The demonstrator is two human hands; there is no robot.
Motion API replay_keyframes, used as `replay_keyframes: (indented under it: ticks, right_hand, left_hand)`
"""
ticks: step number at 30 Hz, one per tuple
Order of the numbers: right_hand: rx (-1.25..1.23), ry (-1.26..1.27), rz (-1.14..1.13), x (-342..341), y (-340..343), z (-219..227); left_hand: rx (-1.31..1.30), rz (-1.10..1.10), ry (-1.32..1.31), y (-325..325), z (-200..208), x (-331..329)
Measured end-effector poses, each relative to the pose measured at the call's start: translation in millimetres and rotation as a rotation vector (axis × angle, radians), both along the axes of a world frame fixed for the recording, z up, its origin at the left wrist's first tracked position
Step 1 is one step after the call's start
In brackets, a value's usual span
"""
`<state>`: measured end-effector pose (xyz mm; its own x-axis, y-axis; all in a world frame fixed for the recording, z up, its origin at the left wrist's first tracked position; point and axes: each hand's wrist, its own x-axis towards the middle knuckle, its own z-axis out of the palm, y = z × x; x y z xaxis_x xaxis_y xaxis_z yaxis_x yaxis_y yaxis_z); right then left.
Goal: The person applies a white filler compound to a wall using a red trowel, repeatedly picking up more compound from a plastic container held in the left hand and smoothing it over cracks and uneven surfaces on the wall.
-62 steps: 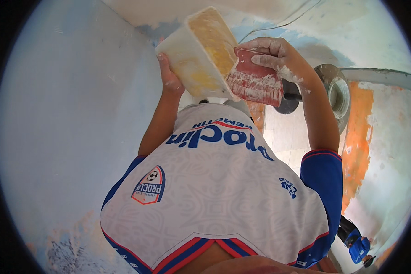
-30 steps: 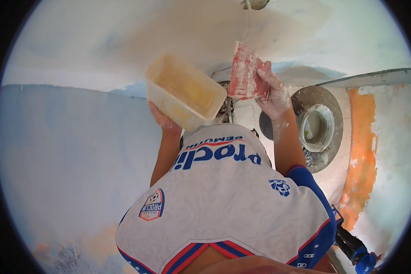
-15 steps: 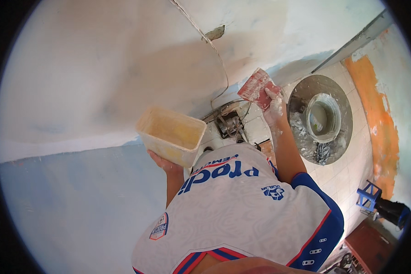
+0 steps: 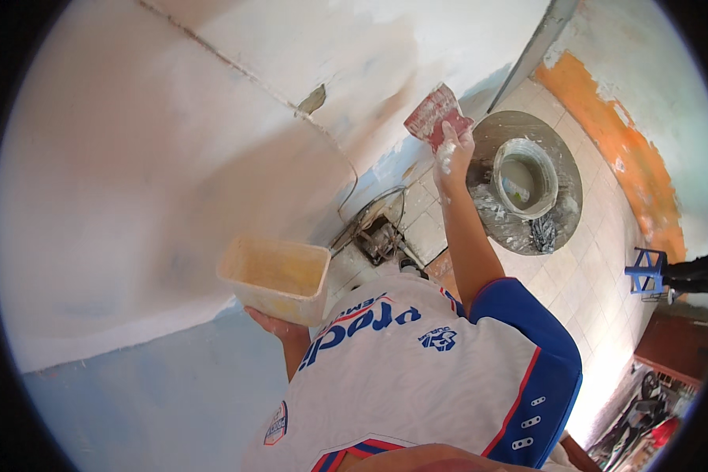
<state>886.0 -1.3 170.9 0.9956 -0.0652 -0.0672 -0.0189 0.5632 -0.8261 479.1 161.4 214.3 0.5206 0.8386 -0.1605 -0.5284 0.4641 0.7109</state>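
Observation:
My left hand [image 4: 278, 323] is wrapped around the underside of a pale yellow, rectangular plastic tub [image 4: 285, 303], which is tilted with its mouth towards the wall; a yellowish coat lines its inside. Out in front, my right hand [image 4: 453, 157], smeared with white paste, grips a red putty spreader [image 4: 435, 116]. White paste streaks the spreader's wide blade, which is held up near the wall [image 4: 236, 149]; I cannot tell whether it touches.
A round board [image 4: 562, 145] on the tiled floor bears a bucket [image 4: 549, 169] and a crumpled dark bag [image 4: 543, 234]. A cable [image 4: 248, 75] runs down the wall past a hole [image 4: 313, 101]. Farther right stand a blue stool [image 4: 646, 271] and a red-brown cabinet [image 4: 669, 346].
The view has turned. My right arm reaches farther out with the spreader, and the tub sits lower in the picture, still in my left hand.

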Motion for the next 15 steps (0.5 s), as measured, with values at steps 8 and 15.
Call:
replay_keyframes:
  ticks: [8,15]
  right_hand:
    - [-0.924,-0.346,-0.459,71,-23,87]
    - [-0.967,-0.632,-0.395,121,-4,55]
  left_hand:
    - [-0.036,0.049,0.047,-79,45,19]
    - [-0.01,0.052,0.073,-130,37,80]
